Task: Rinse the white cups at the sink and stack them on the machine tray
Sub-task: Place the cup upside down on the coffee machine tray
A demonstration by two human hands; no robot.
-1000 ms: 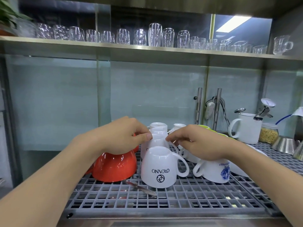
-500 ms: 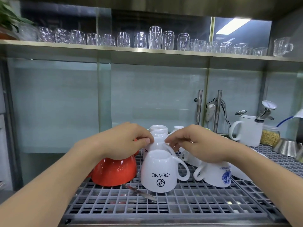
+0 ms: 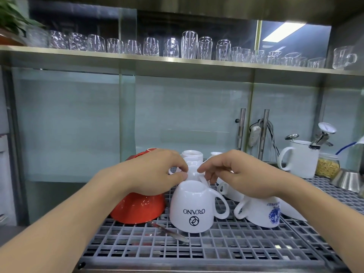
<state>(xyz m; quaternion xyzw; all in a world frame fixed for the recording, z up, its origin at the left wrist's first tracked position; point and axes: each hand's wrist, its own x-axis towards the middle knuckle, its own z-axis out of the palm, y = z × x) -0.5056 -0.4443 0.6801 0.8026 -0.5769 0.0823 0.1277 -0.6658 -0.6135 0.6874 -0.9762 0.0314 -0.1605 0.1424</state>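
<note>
An upturned white cup (image 3: 194, 207) with a black logo stands at the front of the grey grid tray (image 3: 197, 251). Behind it stands a smaller upturned white cup (image 3: 192, 173). My left hand (image 3: 155, 172) pinches that small cup from the left, and the fingertips of my right hand (image 3: 236, 172) touch it from the right. Another white cup (image 3: 262, 211) with a blue print lies under my right wrist. More white cups (image 3: 192, 154) stand further back, partly hidden by my hands.
An upturned red bowl (image 3: 137, 207) sits under my left hand. A metal spoon (image 3: 169, 232) lies on the grid in front. At the right stand a white mug (image 3: 301, 158) with thermometers, a jar and a steel cone. Glasses line the shelf (image 3: 177, 64) above.
Both hands stay on the small cup behind the logo cup, with only slight finger shifts. The view has tilted slightly upward.
</note>
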